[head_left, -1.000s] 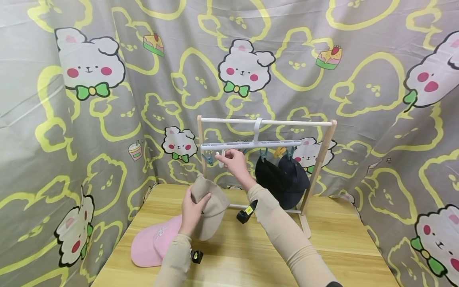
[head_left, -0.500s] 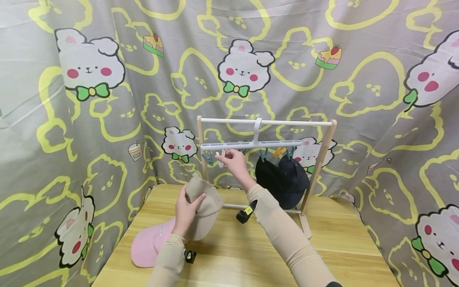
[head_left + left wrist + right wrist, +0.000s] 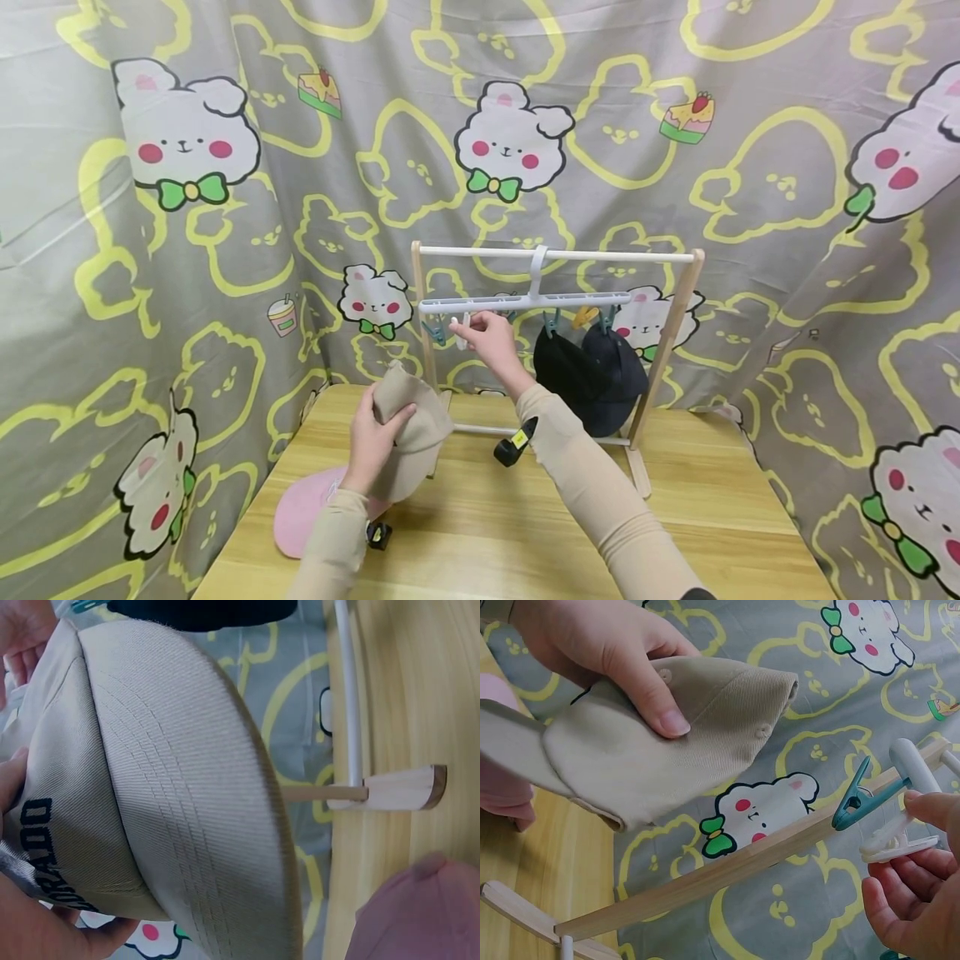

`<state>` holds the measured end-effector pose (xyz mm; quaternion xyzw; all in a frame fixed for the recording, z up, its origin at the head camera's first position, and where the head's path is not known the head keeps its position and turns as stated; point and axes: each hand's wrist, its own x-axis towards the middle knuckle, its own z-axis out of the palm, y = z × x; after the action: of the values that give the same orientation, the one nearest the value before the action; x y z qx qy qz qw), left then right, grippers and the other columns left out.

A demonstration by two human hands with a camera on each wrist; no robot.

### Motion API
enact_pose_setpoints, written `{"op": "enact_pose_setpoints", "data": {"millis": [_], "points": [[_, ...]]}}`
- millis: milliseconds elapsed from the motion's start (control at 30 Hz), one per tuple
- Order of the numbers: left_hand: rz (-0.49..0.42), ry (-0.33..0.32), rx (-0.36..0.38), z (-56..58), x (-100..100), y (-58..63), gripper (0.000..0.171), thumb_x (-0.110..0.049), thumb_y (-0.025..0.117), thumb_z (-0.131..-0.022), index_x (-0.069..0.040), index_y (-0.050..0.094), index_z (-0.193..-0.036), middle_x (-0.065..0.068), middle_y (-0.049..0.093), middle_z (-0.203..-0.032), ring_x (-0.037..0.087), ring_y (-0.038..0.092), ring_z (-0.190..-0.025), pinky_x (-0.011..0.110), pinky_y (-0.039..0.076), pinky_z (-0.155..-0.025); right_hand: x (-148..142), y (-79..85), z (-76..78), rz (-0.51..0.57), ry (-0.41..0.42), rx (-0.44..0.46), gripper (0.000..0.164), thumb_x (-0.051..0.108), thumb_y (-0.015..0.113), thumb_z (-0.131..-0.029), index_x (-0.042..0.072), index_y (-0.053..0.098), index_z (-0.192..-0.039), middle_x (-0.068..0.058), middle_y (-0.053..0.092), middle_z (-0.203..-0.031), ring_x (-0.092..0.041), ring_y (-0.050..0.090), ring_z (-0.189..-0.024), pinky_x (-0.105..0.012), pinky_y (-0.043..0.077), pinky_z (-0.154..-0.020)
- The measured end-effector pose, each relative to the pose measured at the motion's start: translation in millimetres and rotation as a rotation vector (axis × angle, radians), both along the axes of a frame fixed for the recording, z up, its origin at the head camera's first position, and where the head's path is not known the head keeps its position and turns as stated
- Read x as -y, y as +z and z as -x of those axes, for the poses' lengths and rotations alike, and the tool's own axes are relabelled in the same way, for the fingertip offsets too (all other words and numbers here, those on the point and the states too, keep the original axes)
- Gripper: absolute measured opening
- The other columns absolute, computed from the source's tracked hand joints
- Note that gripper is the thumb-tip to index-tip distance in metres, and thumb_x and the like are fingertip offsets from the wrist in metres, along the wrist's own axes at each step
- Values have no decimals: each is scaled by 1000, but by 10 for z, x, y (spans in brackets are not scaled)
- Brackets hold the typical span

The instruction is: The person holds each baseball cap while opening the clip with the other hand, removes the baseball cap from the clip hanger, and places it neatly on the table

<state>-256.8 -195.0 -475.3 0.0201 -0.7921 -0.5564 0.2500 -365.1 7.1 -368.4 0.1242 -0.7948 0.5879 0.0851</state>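
My left hand (image 3: 372, 440) grips a beige baseball cap (image 3: 414, 417) by its folded crown, thumb on one side, below and left of the hanger. Dark lettering, partly covered, shows on the cap's front in the left wrist view, and the brim (image 3: 187, 772) hangs down. With thumb and fingers my right hand (image 3: 491, 340) pinches a white clip (image 3: 900, 846) under the left part of the grey-white hanger bar (image 3: 480, 306). Beside that clip hangs a teal clip (image 3: 866, 801) with nothing in it. The beige cap is apart from both clips.
A wooden rack (image 3: 663, 350) with a white top rod carries the hanger. On the right, teal clips hold a black cap (image 3: 562, 362) and a navy cap (image 3: 622, 375), near a yellow clip (image 3: 585, 317). A pink cap (image 3: 300, 512) lies on the wooden table (image 3: 720, 517), partly behind my left arm.
My left hand has drawn the beige cap leftward, away from the hanger, and now covers more of the pink cap. My right hand stays at the white clip.
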Motion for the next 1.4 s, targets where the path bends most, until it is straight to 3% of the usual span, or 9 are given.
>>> {"op": "enact_pose_setpoints", "data": {"millis": [400, 667, 833, 1167, 1400], "points": [[129, -31, 34, -35, 84, 30, 63, -26, 82, -79, -12, 51, -133, 15, 61, -121, 30, 58, -105, 44, 46, -88, -6, 11, -22, -6, -7, 7, 31, 33, 79, -81, 5, 68, -92, -7, 68, -85, -12, 61, -67, -22, 50, -60], [327, -105, 35, -48, 121, -24, 64, -29, 83, -77, -10, 55, -131, 14, 65, -116, 29, 61, -100, 45, 49, -85, -4, 7, -26, -16, -9, 14, 32, 35, 78, -82, 6, 68, -93, -7, 69, -88, -13, 62, -69, -24, 50, -61], [371, -157, 41, -53, 131, -70, 61, -30, 83, -77, -11, 57, -129, 12, 66, -113, 26, 62, -98, 43, 50, -84, -3, 9, -30, -12, -9, 9, 32, 34, 78, -82, 6, 68, -92, -6, 68, -85, -12, 61, -67, -23, 48, -59], [454, -227, 47, -60, 105, -138, 62, -28, 84, -76, -15, 57, -130, 7, 67, -117, 25, 60, -102, 45, 48, -89, -1, -4, -28, 2, -6, 22, 32, 34, 78, -82, 7, 68, -94, -7, 68, -88, -21, 65, -74, -24, 50, -61], [565, -240, 3, -78, 53, -240, 61, -24, 85, -73, -14, 59, -128, 7, 67, -118, 26, 61, -102, 46, 48, -88, -6, 4, -34, 23, 13, 38, 33, 34, 78, -82, 5, 67, -95, -9, 68, -90, -38, 67, -88, -23, 49, -60]]}}
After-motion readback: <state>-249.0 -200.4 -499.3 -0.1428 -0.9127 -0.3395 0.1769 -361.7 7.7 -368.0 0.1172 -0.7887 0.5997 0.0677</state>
